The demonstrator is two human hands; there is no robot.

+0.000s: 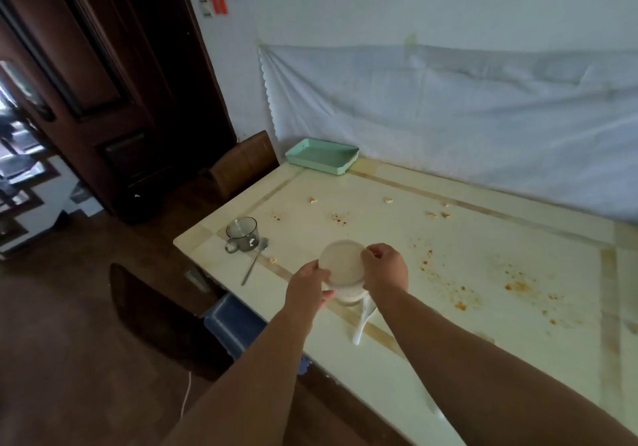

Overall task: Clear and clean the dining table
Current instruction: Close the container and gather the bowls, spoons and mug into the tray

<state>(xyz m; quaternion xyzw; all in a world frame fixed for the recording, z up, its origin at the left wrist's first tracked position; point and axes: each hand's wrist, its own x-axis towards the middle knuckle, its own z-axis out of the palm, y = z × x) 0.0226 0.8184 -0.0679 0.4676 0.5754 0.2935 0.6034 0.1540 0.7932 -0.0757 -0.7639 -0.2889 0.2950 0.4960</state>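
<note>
A small white plate (pixel 342 262) is held tilted above a white bowl (pixel 349 296) near the table's front edge. My left hand (pixel 308 286) grips the plate's left rim, and my right hand (pixel 384 269) pinches its right rim. A white spoon (pixel 362 321) sticks out from under the bowl toward me. Left of them stand a glass mug (pixel 242 234) and a metal spoon (pixel 254 262). The cream table (pixel 483 290) carries orange sauce stains (pixel 514 286) and crumbs (pixel 438 215).
A mint green tray (pixel 321 156) sits at the table's far left corner by the cloth-covered wall. Dark chairs (pixel 152 311) stand at the left side, one brown chair (pixel 245 162) at the far end. A blue box (pixel 234 324) sits under the table edge.
</note>
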